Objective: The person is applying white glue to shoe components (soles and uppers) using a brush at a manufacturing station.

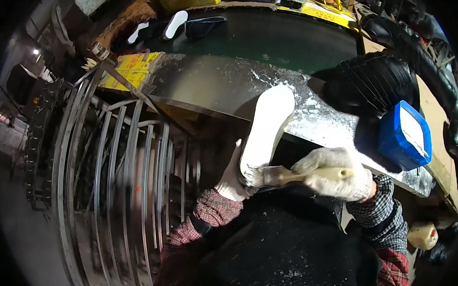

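Note:
In front of me a long white shoe sole (269,123) is tilted up, its far end over the edge of the workbench. My left hand (231,175), in a pale glove, grips it by the near end from the left side; most of those fingers are hidden behind it. A flat paintbrush (284,176) with a light wooden handle is held in my right hand (336,174), which wears a whitish work glove. Its bristles press on the sole's near end. Whether a shoe upper is attached underneath is too dark to tell.
A blue tub (405,135) with white contents stands at the right, beside a dark stack of curved pieces (369,85). White smears cover the metal bench edge (323,117). Farther off lie white soles (175,24) on a dark surface. A metal rack (116,178) stands left.

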`<move>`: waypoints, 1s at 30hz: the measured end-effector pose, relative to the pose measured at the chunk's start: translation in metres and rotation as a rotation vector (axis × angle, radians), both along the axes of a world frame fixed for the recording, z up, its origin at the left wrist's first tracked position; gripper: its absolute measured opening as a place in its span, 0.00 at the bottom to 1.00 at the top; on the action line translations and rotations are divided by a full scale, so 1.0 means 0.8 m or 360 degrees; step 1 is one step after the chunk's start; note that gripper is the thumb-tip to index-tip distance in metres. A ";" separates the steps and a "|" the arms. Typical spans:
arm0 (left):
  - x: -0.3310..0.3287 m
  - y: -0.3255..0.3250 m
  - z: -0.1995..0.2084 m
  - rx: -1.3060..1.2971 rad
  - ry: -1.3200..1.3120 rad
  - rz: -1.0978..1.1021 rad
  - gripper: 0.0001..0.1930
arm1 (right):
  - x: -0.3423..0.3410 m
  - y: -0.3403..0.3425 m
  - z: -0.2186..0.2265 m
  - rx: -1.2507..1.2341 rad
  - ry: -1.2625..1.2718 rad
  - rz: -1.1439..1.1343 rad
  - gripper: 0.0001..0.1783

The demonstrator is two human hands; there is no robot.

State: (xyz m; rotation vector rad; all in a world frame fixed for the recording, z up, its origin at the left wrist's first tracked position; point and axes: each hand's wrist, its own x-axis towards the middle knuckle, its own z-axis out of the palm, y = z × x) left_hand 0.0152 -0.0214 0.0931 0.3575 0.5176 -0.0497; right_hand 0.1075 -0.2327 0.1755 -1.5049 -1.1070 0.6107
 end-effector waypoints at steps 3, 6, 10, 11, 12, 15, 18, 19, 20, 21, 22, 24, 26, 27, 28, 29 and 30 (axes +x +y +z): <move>-0.008 0.039 -0.052 -0.1045 -0.0845 -0.0644 0.31 | 0.010 -0.022 -0.008 -0.0008 0.0278 -0.0333 0.17; -0.006 0.024 -0.064 -0.0551 -0.0197 -0.0075 0.33 | -0.004 -0.009 0.004 0.0035 0.0250 -0.0157 0.19; -0.019 0.058 -0.105 -0.0744 -0.0501 -0.0663 0.48 | 0.054 -0.003 -0.034 -0.0007 0.0733 -0.0512 0.16; -0.015 0.047 -0.086 -0.0796 -0.0178 -0.0476 0.53 | 0.092 -0.020 -0.065 -0.0050 0.0603 -0.0780 0.15; -0.017 0.051 -0.089 -0.0706 -0.0300 -0.0546 0.49 | 0.116 -0.021 -0.078 0.0108 0.0567 -0.0919 0.15; -0.016 0.061 -0.100 -0.0834 -0.0558 -0.0717 0.46 | 0.140 -0.012 -0.077 0.0146 -0.0382 -0.0988 0.17; -0.030 0.086 -0.116 -0.0683 -0.0446 -0.0666 0.49 | 0.092 0.005 -0.038 -0.0182 -0.1064 -0.0517 0.17; -0.011 0.079 -0.071 -0.0661 -0.0125 -0.0411 0.50 | 0.081 -0.004 -0.032 -0.0202 -0.1023 -0.0470 0.18; 0.006 0.094 -0.052 -0.0688 0.0006 -0.0489 0.50 | 0.080 -0.004 -0.032 -0.0014 -0.1044 -0.0486 0.20; 0.024 0.111 -0.035 -0.0711 0.0139 -0.0562 0.49 | 0.082 -0.005 -0.032 0.0176 -0.1067 -0.0502 0.22; 0.047 0.125 -0.022 -0.0787 0.0249 -0.0543 0.47 | 0.084 -0.008 -0.023 0.0090 -0.0958 -0.0472 0.21; 0.095 0.170 -0.034 -0.0278 -0.0194 -0.0547 0.40 | 0.086 -0.026 -0.018 0.0171 -0.1008 -0.0579 0.21; 0.152 0.175 -0.012 0.0351 0.0024 -0.0090 0.33 | 0.084 -0.058 -0.017 0.0190 -0.1043 -0.0722 0.21; 0.183 0.164 -0.001 0.0707 0.0204 0.0275 0.29 | 0.082 -0.075 -0.020 0.0180 -0.1059 -0.0801 0.21; 0.204 0.169 0.002 0.0453 0.0127 0.0423 0.23 | 0.078 -0.095 -0.017 0.0182 -0.1025 -0.0883 0.20; 0.207 0.190 0.011 0.0072 0.0069 0.0289 0.21 | 0.073 -0.114 -0.014 0.0181 -0.0991 -0.0965 0.20; 0.225 0.183 0.010 0.0308 -0.0008 0.0419 0.20 | 0.068 -0.129 -0.012 0.0157 -0.0930 -0.1029 0.19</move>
